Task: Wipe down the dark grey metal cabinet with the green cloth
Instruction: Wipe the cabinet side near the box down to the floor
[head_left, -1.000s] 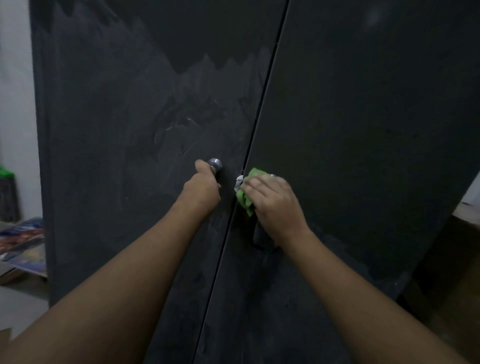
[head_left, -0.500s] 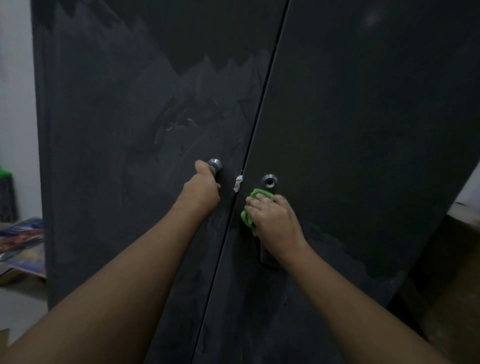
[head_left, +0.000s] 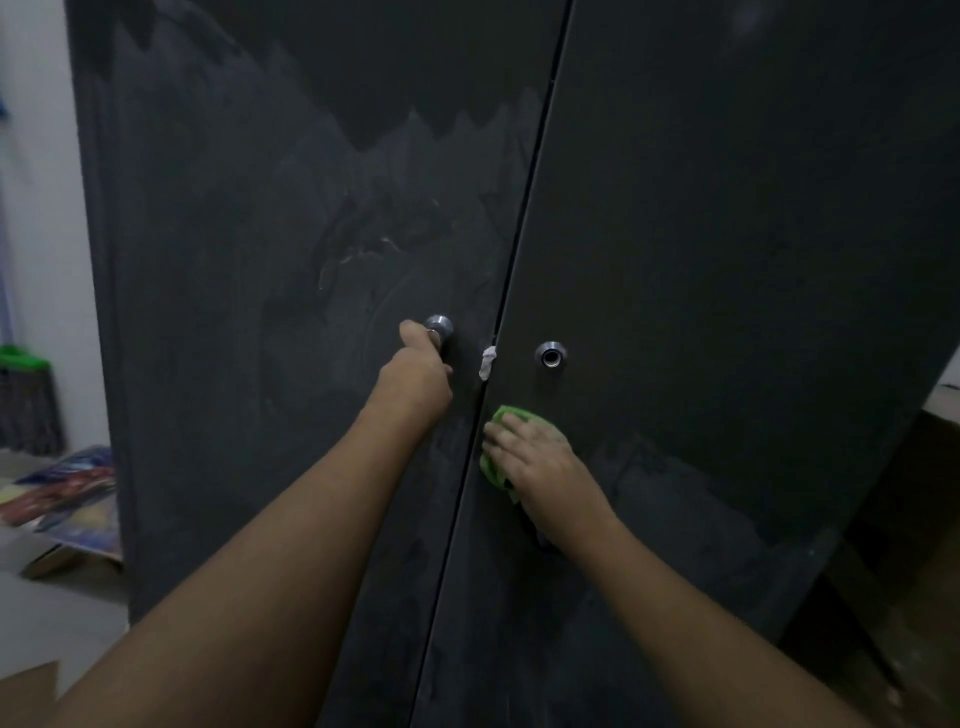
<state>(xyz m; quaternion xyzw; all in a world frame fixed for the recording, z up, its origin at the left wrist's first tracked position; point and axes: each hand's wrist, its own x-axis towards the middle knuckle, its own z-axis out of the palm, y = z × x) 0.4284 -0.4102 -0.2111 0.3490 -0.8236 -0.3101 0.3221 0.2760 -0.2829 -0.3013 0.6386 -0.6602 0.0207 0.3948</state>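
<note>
The dark grey metal cabinet (head_left: 727, 234) fills the view with its two doors closed. Streaky wipe marks cover the left door and the lower right door. My left hand (head_left: 415, 374) grips the round metal knob (head_left: 439, 326) of the left door. My right hand (head_left: 540, 462) presses the green cloth (head_left: 506, 415) flat against the right door, close to the seam and below the right door's knob (head_left: 550, 355). Most of the cloth is hidden under my fingers. A scrap of white tape (head_left: 487, 362) sticks on the seam between the knobs.
A white wall stands to the left of the cabinet. A broom with a green head (head_left: 23, 400) leans there. Colourful printed sheets (head_left: 67, 499) and cardboard (head_left: 72, 564) lie on the floor at the left. A dark wooden surface (head_left: 904, 597) is at the lower right.
My right hand slid the green cloth down the right door from over the right knob, which is now uncovered. My left hand stayed on the left knob.
</note>
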